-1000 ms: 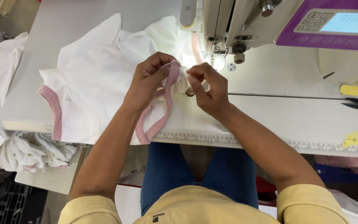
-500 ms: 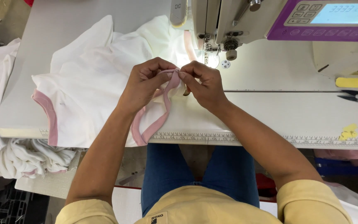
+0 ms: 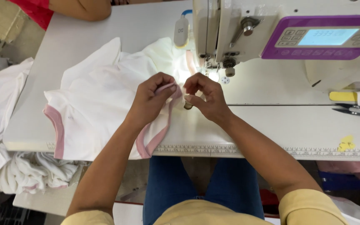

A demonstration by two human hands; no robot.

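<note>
White garment (image 3: 101, 104), pink-trimmed: flat on tabletop (image 3: 271, 129), left of both hands. Left hand (image 3: 148, 102): pinching pink trim strip (image 3: 165, 125). Right hand (image 3: 207, 98): fingers curled, gripping trim end w/ left. Sewing machine (image 3: 280, 37): just beyond right hand. Scissors (image 3: 355, 110): far right.

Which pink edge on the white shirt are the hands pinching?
The pink band looping up to both hands, left hand and right hand, by the sewing machine. The other pink edge lies untouched at the left.
</note>
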